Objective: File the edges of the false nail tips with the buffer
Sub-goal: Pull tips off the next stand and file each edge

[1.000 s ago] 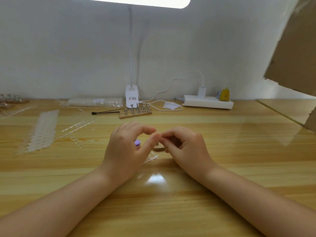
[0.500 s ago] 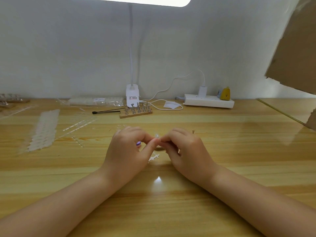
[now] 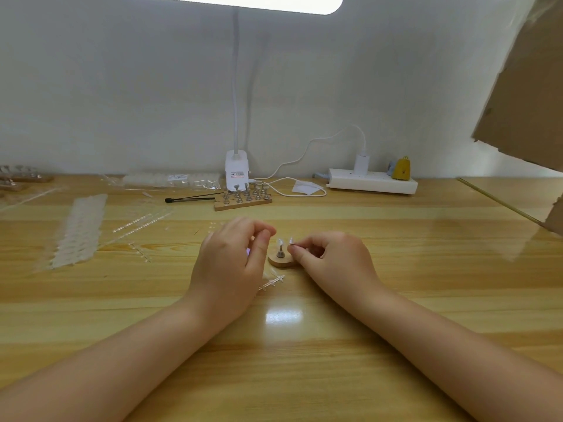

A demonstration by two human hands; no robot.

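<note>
Both hands worked over the middle of the wooden table (image 3: 396, 284). The right hand (image 3: 332, 260) had its fingers curled, and its thumb and forefinger pinched a small clear false nail tip (image 3: 291, 240). That tip was held just beside, and apart from, another nail tip (image 3: 280, 241) sitting on a metal peg in a small round wooden stand (image 3: 281, 261), which rested on the table between the two hands. The left hand (image 3: 231, 263) was loosely curled, its thumb and forefinger close together near the stand; a bit of purple buffer (image 3: 248, 251) showed under its fingers, mostly hidden, so whether they gripped it could not be told. A clear plastic sprue (image 3: 272, 282) lay on the table just in front of the stand, partly under the left hand.

Toward the far edge stood a wooden block of nail holders (image 3: 243, 200) with a black-handled brush (image 3: 192, 198) to its left, and behind them the white clamp base of a lamp (image 3: 237, 172). A white power strip (image 3: 371, 181) lay to the right along the far edge. Near the left edge, rows of clear nail tips (image 3: 77, 231) were laid out, with a plastic bag (image 3: 170, 180) beyond them.
</note>
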